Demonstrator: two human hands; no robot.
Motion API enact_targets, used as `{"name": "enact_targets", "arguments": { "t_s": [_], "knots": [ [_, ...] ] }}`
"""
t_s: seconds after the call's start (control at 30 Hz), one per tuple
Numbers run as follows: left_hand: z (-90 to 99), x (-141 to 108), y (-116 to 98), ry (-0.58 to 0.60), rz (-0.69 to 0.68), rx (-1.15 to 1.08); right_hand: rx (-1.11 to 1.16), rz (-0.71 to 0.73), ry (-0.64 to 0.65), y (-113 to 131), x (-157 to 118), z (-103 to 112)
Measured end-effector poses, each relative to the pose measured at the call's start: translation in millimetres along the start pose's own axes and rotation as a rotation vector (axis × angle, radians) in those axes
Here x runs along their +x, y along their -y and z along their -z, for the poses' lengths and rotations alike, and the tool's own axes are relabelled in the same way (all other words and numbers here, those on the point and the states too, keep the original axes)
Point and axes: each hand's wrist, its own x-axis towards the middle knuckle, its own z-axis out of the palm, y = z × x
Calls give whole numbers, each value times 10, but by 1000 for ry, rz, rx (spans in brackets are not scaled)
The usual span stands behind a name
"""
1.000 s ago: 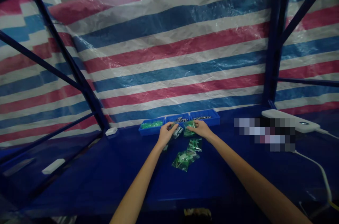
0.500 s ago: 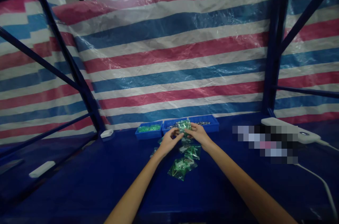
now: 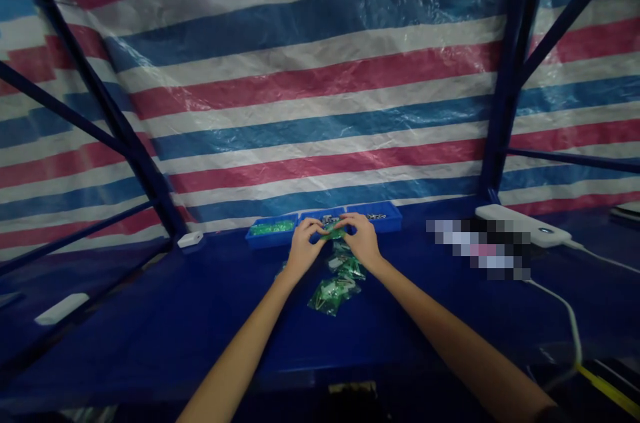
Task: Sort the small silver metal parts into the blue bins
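A small green-tinted plastic bag [image 3: 334, 231] is pinched between my two hands, just in front of the blue trays. My left hand [image 3: 305, 246] grips its left edge with thumb and fingers. On the other side, my right hand [image 3: 361, 239] has its fingers closed on the right edge. Below the hands, several filled green plastic bags [image 3: 333, 293] lie in a loose pile on the blue table; their contents are too small to name. Another bag is partly hidden beside my left wrist.
A blue tray [image 3: 251, 238] at the back left holds green bags. Blue trays [image 3: 395, 217] behind my hands contain small metallic parts. A white power bank [image 3: 520, 224] with a cable lies at right, beside a blurred-out item. Small white devices [image 3: 190, 239] lie at left.
The view has tilted downward. My hands have tipped the bag from upright to flatter, and my fingers now curl over its top edge.
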Motion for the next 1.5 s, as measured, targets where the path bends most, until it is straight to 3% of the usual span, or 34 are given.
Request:
{"name": "enact_targets", "arguments": {
  "t_s": [0.07,0.2,0.4,0.57,0.7,0.77,0.9,1.0,1.2,1.37,1.5],
  "knots": [
    [33,-5,-39,18,-80,156,-72,85,-19,-3,-8,15],
    [51,-21,-127,-71,-208,378,-123,186,-87,5,-22,24],
    [12,-31,-147,-136,-353,421,-95,209,-161,71,-32,48],
    [-38,-10,-112,-216,-113,243,-11,12,-203,98,-28,23],
    [1,43,-9,-208,58,125,63,-65,-87,75,-31,-19],
    [96,72,109,-260,134,103,84,-80,-70,54,-31,-25],
    [402,77,461,-523,352,105,108,-153,-111,9,-23,-11],
    [615,18,720,-640,430,154,130,-194,-100,-7,-26,-4],
    [763,-101,982,-605,535,296,150,-224,-49,23,-61,-2],
    [766,-99,1000,-508,625,400,154,-231,-29,55,-65,2],
    [793,-86,951,-580,622,466,156,-233,-27,61,-59,14]
  ]
}}
